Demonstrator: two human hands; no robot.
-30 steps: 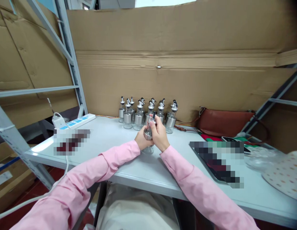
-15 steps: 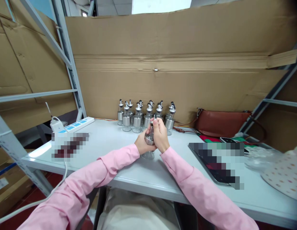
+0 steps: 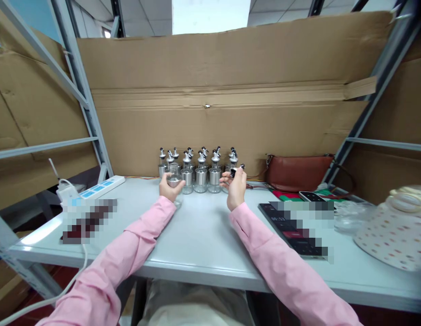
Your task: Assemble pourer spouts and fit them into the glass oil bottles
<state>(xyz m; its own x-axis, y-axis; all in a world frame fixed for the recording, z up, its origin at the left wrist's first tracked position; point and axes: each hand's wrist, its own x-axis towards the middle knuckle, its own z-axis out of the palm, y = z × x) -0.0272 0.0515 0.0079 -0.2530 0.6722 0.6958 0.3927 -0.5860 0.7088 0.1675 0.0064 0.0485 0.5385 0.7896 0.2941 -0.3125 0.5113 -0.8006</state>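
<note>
My left hand (image 3: 168, 189) grips a clear glass bottle body (image 3: 174, 180) with a steel collar, held upright just above the grey table (image 3: 203, 231), left of the bottle group. My right hand (image 3: 234, 186) pinches a small dark pourer cap (image 3: 236, 171) at the fingertips, to the right of the group. Between and behind the hands stand several glass bottles with steel collars and pourer tops (image 3: 200, 172), lined up against the cardboard wall (image 3: 213, 122).
A white power strip (image 3: 96, 188) and charger lie at the left. A brown leather bag (image 3: 295, 172), a dark tablet-like device (image 3: 292, 226), a phone (image 3: 310, 196) and a dotted white lid-shaped object (image 3: 390, 231) sit at the right. Metal shelf posts (image 3: 84, 104) flank the table.
The hands held one bottle together at the table's middle. Now they have parted: the left carries the bottle body left and back, the right holds the separated cap. The view tilted upward.
</note>
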